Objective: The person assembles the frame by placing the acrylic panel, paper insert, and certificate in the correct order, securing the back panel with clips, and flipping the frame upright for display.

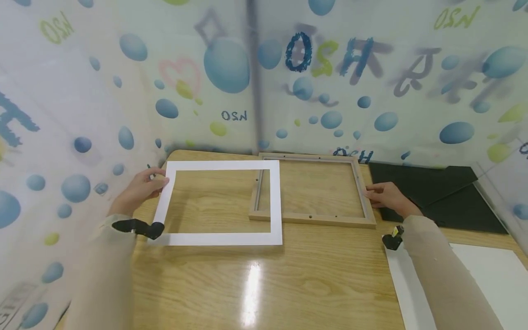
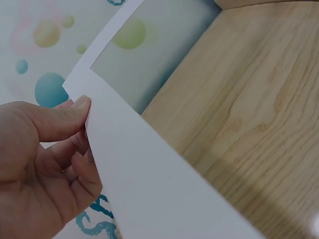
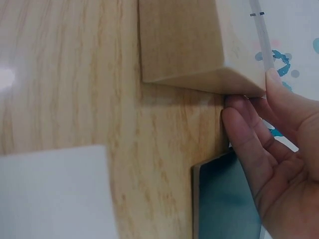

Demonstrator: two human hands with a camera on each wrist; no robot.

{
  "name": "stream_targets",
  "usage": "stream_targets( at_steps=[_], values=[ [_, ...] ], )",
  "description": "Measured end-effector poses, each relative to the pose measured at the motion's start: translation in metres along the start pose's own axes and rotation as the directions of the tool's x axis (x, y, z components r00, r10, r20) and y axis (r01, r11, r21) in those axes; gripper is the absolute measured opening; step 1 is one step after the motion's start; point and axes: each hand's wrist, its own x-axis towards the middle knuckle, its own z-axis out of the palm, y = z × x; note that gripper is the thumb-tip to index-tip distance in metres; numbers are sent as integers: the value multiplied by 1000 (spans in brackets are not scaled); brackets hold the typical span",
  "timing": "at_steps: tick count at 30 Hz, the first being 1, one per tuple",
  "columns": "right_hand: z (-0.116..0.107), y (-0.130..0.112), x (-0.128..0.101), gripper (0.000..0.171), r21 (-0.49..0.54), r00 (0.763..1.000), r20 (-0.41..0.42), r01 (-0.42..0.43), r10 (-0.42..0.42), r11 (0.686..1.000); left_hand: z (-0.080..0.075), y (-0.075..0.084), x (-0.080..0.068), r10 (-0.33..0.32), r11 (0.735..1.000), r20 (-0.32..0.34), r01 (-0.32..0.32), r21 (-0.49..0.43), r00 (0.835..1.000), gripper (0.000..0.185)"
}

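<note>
A white picture mat point(image 1: 222, 239), a flat border with a rectangular opening, is held up over the table. My left hand point(image 1: 142, 185) pinches its left edge near the far corner; in the left wrist view the thumb presses on the white face of the mat point(image 2: 144, 169). To the right a light wooden picture frame point(image 1: 330, 221) lies on the table, its left side partly under the mat. At the right side of that frame is my right hand point(image 1: 387, 197). The right wrist view has its thumb and fingers gripping the edge of the wooden frame point(image 3: 184, 45).
A black backing board point(image 1: 445, 197) with a flap lies to the right of the frame. White sheets point(image 1: 491, 279) lie at the near right, under my right forearm. The wooden table point(image 1: 321, 275) meets a patterned curtain point(image 1: 206, 114) at the back and left.
</note>
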Motion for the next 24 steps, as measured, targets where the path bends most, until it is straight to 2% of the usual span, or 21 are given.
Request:
stream_targets(
  at_steps=[6,14,18,24],
  values=[
    [0,1,-1,60,25,1000,10,10,-10,1000,14,11,13,15,998,42,-13,-54,999,35],
    [0,2,1,59,35,1000,6,-12,12,999,38,20,36,-10,995,42,14,-101,999,35],
    [1,1,1,58,32,1000,4,-19,18,999,49,24,48,0,994,52,6,-109,999,36],
    [-1,0,0,55,26,1000,4,7,-8,1000,67,34,63,-1,989,70,12,-146,998,37]
  ],
)
